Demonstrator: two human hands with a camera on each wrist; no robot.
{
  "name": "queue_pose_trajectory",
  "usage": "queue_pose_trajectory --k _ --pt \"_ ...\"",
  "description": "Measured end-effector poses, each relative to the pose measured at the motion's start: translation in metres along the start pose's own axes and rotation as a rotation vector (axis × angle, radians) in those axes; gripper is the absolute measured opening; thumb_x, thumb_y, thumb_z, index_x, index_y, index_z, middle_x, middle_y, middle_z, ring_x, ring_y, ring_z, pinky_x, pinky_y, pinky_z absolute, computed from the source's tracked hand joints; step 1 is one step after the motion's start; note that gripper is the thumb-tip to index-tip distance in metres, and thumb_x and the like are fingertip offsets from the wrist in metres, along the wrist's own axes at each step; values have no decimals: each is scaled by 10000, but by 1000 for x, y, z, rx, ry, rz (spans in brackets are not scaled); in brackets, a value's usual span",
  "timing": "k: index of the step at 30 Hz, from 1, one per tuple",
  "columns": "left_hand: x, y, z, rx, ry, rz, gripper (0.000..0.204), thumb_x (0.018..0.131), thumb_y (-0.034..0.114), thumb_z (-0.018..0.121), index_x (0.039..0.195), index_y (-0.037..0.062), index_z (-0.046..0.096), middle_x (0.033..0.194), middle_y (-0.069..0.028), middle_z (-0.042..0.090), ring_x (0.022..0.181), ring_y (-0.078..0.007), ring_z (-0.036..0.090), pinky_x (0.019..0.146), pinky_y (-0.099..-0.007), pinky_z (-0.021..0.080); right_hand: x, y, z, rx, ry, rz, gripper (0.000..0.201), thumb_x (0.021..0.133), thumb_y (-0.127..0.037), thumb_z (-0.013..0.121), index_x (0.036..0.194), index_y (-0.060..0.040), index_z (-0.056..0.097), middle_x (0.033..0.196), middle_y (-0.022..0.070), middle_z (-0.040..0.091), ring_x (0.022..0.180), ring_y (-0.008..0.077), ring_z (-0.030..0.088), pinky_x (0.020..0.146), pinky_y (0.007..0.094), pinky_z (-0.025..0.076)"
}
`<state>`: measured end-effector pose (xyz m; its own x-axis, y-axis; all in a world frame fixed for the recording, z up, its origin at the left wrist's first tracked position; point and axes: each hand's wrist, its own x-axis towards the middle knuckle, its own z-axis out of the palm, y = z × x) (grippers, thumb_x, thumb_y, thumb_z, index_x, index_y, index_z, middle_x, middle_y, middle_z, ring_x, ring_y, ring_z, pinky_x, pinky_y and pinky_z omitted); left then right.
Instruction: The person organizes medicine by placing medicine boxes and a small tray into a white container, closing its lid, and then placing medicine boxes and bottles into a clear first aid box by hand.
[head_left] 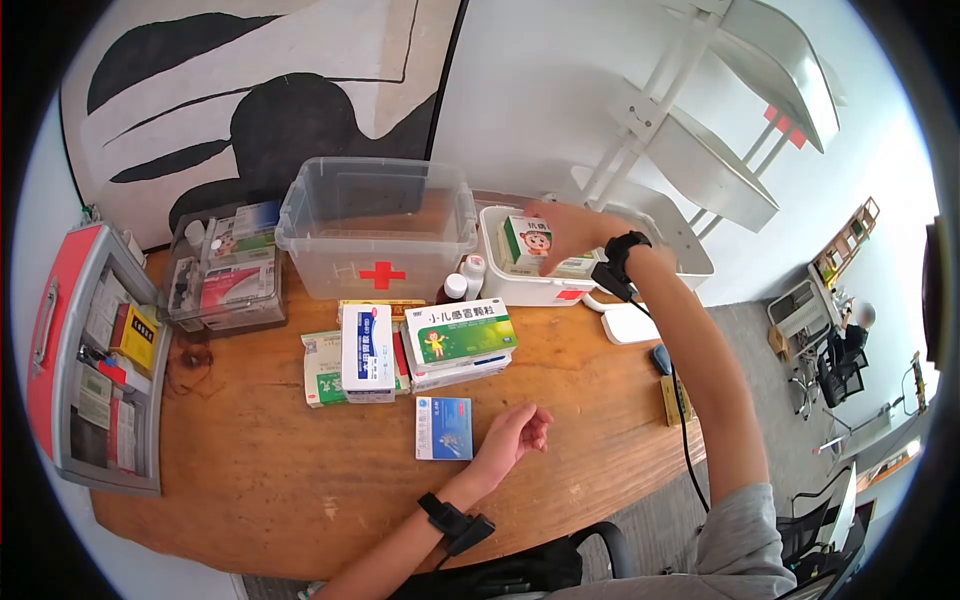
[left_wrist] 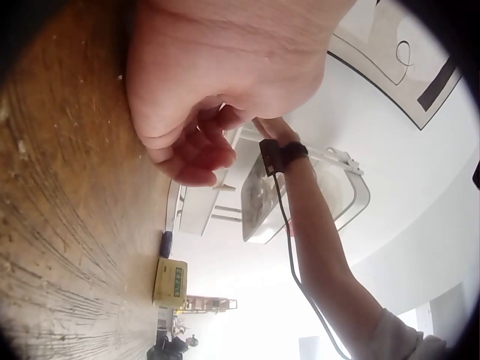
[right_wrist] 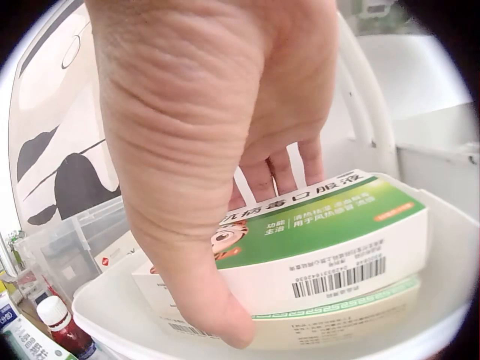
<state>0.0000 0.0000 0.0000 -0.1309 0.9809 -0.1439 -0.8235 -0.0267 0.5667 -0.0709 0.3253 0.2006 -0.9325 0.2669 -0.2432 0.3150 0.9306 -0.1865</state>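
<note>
In the head view my right hand (head_left: 580, 238) reaches into a white bin (head_left: 530, 291) at the back of the table. It grips a green and white medicine box (right_wrist: 322, 225), thumb along the near side and fingers over the far side. Under that box lies another, paler box (right_wrist: 337, 326) inside the bin. My left hand (head_left: 508, 445) rests on the wooden table near the front, its fingers loosely curled around nothing. Just left of it lies a small blue and white medicine box (head_left: 444, 428).
Several medicine boxes (head_left: 460, 330) are stacked mid-table, with white-capped bottles (head_left: 472, 270) behind. A clear bin with a red cross (head_left: 350, 265) stands at the back. Left are a filled clear container (head_left: 230, 310) and a red-and-grey first-aid cabinet (head_left: 60, 330). A cable (head_left: 690, 450) hangs from my right wrist.
</note>
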Motion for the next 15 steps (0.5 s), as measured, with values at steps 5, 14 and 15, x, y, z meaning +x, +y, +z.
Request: queue_pose_trajectory --k 5,14,15 --pt "3 -2 -2 -15 -20 -6 375 1188 329 490 1074 24 677 873 -21 607 787 -126 591 829 -352 563 11 18 16 -40 13 -19 1041 625 -300 1007 1500 -14 522 1349 226 683 1256 366 668 1078 436 537" --pt "4 -4 -6 -29 -46 -4 387 1197 351 482 1101 27 673 874 -13 614 796 -120 613 815 -345 570 -11 16 -19 -15 147 -53 1037 658 -335 998 1522 -18 520 1429 222 598 1340 365 594 1150 425 497" --pt "3 -4 -7 -29 -50 -7 387 1197 351 482 1101 27 673 874 -13 614 796 -120 613 815 -345 570 -16 15 -29 -21 157 -95 1047 658 -347 999 1527 -14 518 1436 221 588 1344 366 587 1159 425 492"
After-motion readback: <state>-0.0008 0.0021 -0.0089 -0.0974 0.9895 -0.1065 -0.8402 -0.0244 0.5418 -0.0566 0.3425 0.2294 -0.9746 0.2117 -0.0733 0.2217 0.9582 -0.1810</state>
